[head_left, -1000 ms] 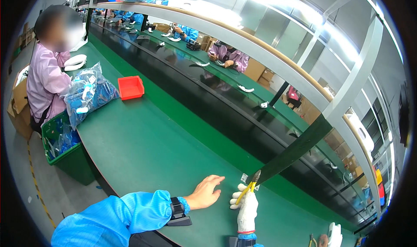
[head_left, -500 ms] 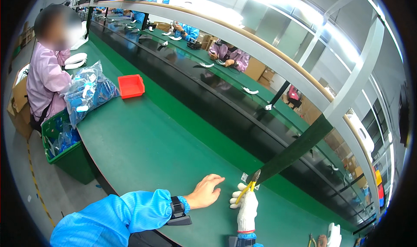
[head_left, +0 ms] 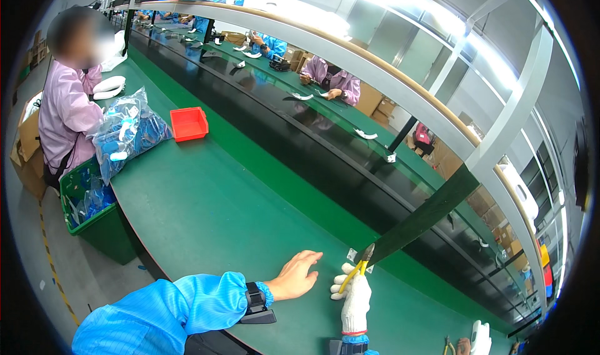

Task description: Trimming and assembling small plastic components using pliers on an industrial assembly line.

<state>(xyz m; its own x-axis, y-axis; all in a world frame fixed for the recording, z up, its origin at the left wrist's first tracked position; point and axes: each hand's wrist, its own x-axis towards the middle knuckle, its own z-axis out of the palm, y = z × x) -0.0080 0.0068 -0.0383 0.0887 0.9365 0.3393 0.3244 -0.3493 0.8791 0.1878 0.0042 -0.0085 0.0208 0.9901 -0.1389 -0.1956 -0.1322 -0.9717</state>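
My left hand is bare and rests on the green worktable, fingers stretched out and holding nothing. A blue sleeve and a black band cover that wrist. To its right, my right hand wears a white knit glove and is closed on a pair of yellow-handled cutting pliers. The pliers' jaws point up and away from me, near the foot of a dark post. A small metal bracket plate sits at that foot, just beyond the gloved fingers.
A red tray and a clear bag of blue items lie at the far left. Below stands a green bin, beside a person in pink. Beyond the table runs a black conveyor bearing white curved pieces. White parts lie lower right.
The white pieces on the conveyor have shifted slightly right and nearer. A person across the conveyor has moved their hands a little. My hands and the pliers stay put.
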